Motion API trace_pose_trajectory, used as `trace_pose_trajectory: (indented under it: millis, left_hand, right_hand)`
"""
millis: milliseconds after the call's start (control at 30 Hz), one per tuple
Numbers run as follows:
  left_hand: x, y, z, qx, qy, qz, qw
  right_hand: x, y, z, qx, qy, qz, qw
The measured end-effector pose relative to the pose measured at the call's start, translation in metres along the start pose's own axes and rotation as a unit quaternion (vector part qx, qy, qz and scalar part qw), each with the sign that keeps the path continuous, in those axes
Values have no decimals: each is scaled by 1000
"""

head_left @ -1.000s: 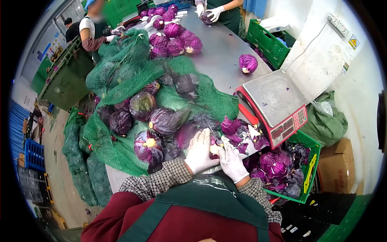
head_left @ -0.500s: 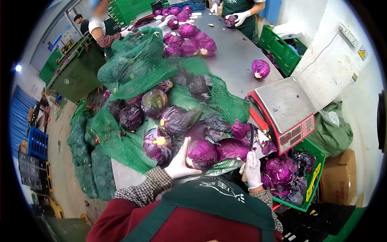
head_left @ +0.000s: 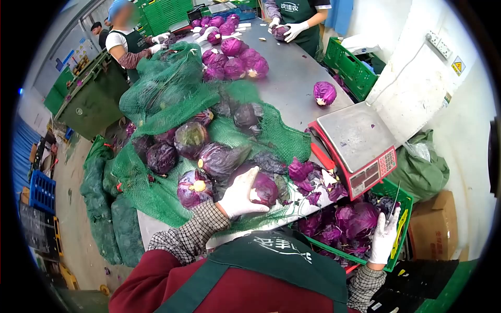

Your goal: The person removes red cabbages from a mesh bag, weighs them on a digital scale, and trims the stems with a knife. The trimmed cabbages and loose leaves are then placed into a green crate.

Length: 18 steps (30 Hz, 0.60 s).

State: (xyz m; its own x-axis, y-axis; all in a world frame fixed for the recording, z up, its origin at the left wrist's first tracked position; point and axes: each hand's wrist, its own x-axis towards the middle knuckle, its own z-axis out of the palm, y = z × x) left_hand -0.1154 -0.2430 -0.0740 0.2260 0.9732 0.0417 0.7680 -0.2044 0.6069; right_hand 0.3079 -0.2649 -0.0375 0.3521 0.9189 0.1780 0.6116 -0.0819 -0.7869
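My left hand (head_left: pixel 241 195), in a white glove, is wrapped round the side of a red cabbage (head_left: pixel 267 189) near the front table edge. My right hand (head_left: pixel 384 239), also gloved, is over the right side of a green crate (head_left: pixel 405 229) of purple leaves. A knife (head_left: pixel 397 195) with a thin blade points up from its fingers; the handle is mostly hidden. Left of the held cabbage sits another cabbage with a pale cut stem (head_left: pixel 194 189). Loose trimmed leaves (head_left: pixel 313 177) lie on the table between the held cabbage and the scale.
A red scale (head_left: pixel 360 141) stands at the right, a red-handled tool (head_left: pixel 322 155) beside it. Green netting (head_left: pixel 156 88) with more cabbages covers the table's left. Peeled cabbages (head_left: pixel 235 68) lie farther back. Two gloved co-workers (head_left: pixel 295 26) (head_left: pixel 125 44) handle produce; a third person stands behind.
My right hand has moved right with the knife, from beside the cabbage to over the crate. The large purple leaf beside the cabbage is gone from there. My left hand stays on the cabbage.
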Motion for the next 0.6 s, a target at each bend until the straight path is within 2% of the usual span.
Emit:
trace_pose_trajectory:
  millis: [33,133,167,200,233,267,300,333,400,500,600]
  left_hand:
    - [0,4,1,14,-3,-23,1000]
    - [2,17,3,73,-22,-78,994]
    - [1,21,1,96,-38,-72,992]
    - [-1,29,-5,96,-64,-85,990]
    - [-1,36,-10,96,-90,-99,986]
    - [-4,34,-2,105,-77,-88,988]
    - [-2,48,-6,104,-104,-122,982]
    - [1,49,-1,124,-83,-102,984]
    - [1,40,14,157,-35,-66,985]
    - [4,24,27,88,5,-19,996]
    - [6,22,27,11,-13,-44,999]
  right_hand:
    - [-4,-16,0,26,6,19,999]
    - [-24,-76,54,177,-185,99,962]
    - [-30,-65,83,199,-244,22,949]
    - [-35,-64,107,220,-292,-14,931]
    - [-43,-67,130,227,-332,-26,915]
    - [-50,-70,148,224,-359,-33,906]
    - [-55,-71,160,218,-376,-40,900]
    - [-57,-73,167,177,-379,-77,905]
    - [-62,-54,180,84,-349,-210,910]
    - [-63,-43,186,73,-336,-234,909]
    - [-64,-51,185,58,-336,-222,913]
